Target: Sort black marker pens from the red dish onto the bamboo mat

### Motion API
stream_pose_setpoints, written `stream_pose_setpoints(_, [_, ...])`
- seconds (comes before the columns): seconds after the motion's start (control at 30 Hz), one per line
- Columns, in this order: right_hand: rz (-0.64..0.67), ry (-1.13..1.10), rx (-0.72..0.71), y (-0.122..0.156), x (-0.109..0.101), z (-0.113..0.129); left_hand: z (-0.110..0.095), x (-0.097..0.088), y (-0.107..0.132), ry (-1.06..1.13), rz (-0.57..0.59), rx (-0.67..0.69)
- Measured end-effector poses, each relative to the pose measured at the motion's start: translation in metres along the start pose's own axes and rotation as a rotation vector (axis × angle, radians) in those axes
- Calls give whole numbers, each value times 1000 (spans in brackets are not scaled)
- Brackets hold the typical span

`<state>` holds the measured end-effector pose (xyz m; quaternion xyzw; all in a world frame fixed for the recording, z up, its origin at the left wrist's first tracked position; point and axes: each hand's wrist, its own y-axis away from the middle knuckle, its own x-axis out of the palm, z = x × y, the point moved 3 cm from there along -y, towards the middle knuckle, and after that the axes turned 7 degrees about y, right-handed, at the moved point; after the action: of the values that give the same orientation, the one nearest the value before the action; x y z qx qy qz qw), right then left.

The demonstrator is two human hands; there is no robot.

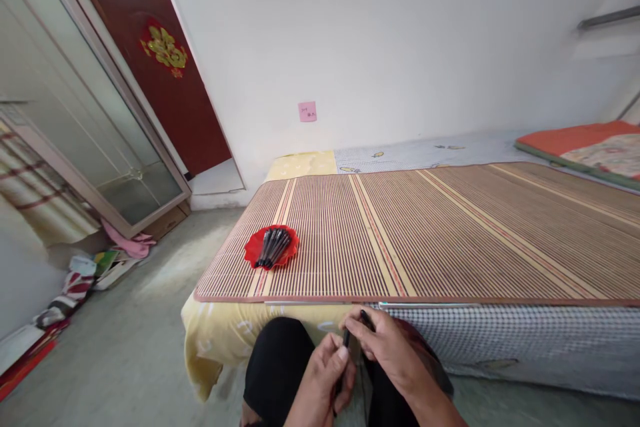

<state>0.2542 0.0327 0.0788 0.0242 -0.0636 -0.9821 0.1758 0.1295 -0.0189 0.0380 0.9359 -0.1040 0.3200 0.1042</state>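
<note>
Low in front of me, between my knees and the bed edge, my left hand is closed around a slim black pen, its tip end pointing up. Just above and to the right, my right hand pinches a short dark piece that looks like a pen cap or another pen part. Its fingers are close to the top of the pen; whether they touch it I cannot tell. On the mat to the left, a red scalloped dish holds a bundle of several black pens.
A striped woven mat covers the bed, with thin pale strips along its front edge. Folded orange bedding lies at the right. A pink note is on the wall. Clothes and papers lie on the floor at left.
</note>
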Motion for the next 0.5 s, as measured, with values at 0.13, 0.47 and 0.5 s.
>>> stream_pose_setpoints(0.13, [92,-88,-3,4,1,0,6,-1,-2,11,50,23])
stream_pose_setpoints(0.47, [26,-52,39,1,1,-8,6,-5,-1,-4,-26,29])
stream_pose_setpoints(0.5, [17,-34,31,0,1,-7,6,-6,-1,-5,-34,23])
